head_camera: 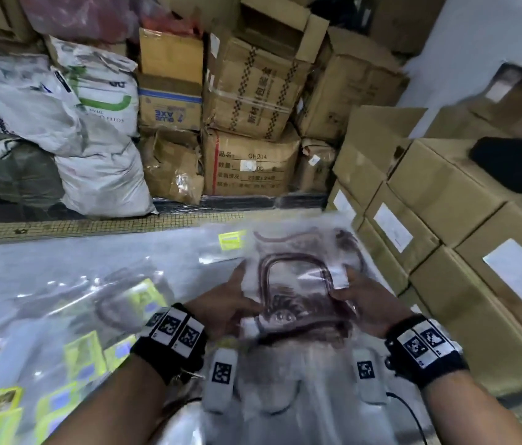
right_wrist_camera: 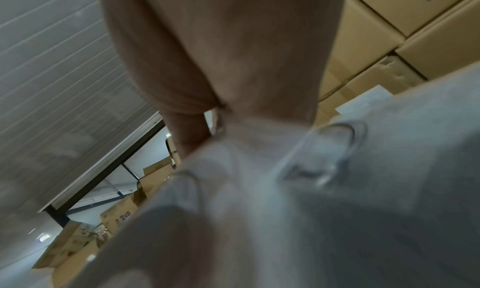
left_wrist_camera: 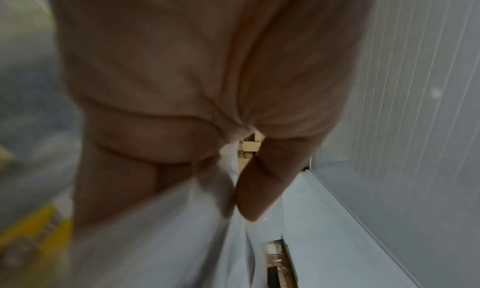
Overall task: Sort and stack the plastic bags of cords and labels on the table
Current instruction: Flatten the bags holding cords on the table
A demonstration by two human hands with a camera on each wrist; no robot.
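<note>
A clear plastic bag of dark maroon cords point(head_camera: 295, 293) is held up over the table between both hands in the head view. My left hand point(head_camera: 237, 300) grips its left edge, thumb on top. On the other side my right hand point(head_camera: 354, 297) pinches the right edge beside a white label point(head_camera: 340, 277). In the left wrist view the left hand point(left_wrist_camera: 233, 190) pinches blurred clear plastic point(left_wrist_camera: 182, 241). In the right wrist view the right hand point(right_wrist_camera: 215, 118) clamps a fold of the bag point(right_wrist_camera: 311, 190). More bags of cords point(head_camera: 118, 303) and yellow labels point(head_camera: 84, 354) lie on the table to the left.
A yellow label point(head_camera: 231, 239) lies on plastic at the table's far side. Stacked cardboard boxes point(head_camera: 446, 220) stand close on the right. Further boxes point(head_camera: 250, 123) and white sacks point(head_camera: 93, 139) fill the floor beyond the table's far edge point(head_camera: 93, 228).
</note>
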